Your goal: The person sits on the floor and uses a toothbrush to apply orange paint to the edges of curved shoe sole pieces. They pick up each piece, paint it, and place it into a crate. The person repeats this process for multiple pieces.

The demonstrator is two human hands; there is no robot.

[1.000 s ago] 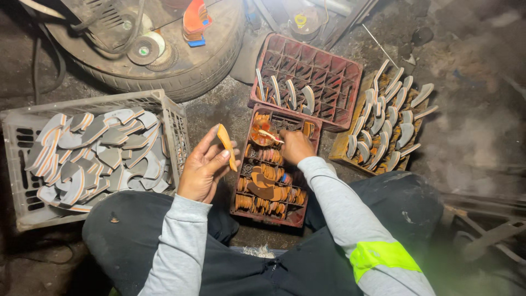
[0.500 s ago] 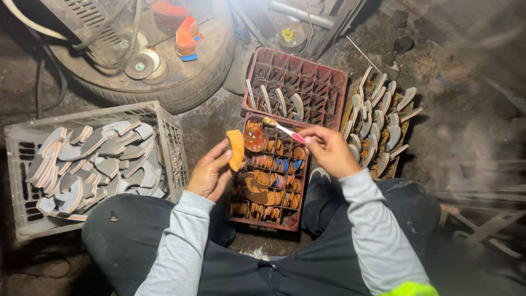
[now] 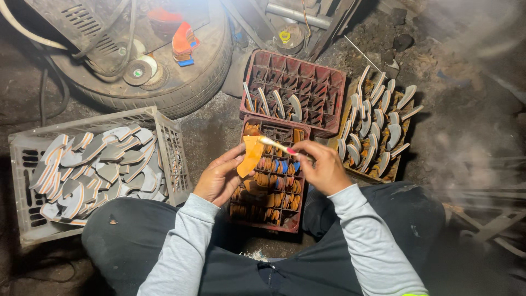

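A person sits on a dark, dirty floor [image 3: 219, 131], legs apart in black trousers, grey sleeves reaching forward. At top left lies a car tyre [image 3: 181, 90] with tools and tape rolls resting on it. To the person's left stands a grey plastic crate [image 3: 164, 142] full of grey and orange curved sole pieces. Ahead sit two red divided crates: the far one [image 3: 323, 71] holds a few pale pieces upright, the near one [image 3: 296, 219], between the knees, is packed with orange pieces. A flat tray [image 3: 350, 109] of pale pieces stands to the right.

Since a moment ago the right hand [image 3: 323, 167] has come over from the near crate, and its small brush [image 3: 275, 144] now touches the orange sole piece [image 3: 251, 156], so coating appears under way. The left hand [image 3: 219, 178] grips that piece from below; the right pinches the brush handle.

The brush tip is too small to make out clearly, and the right edge is hazy.
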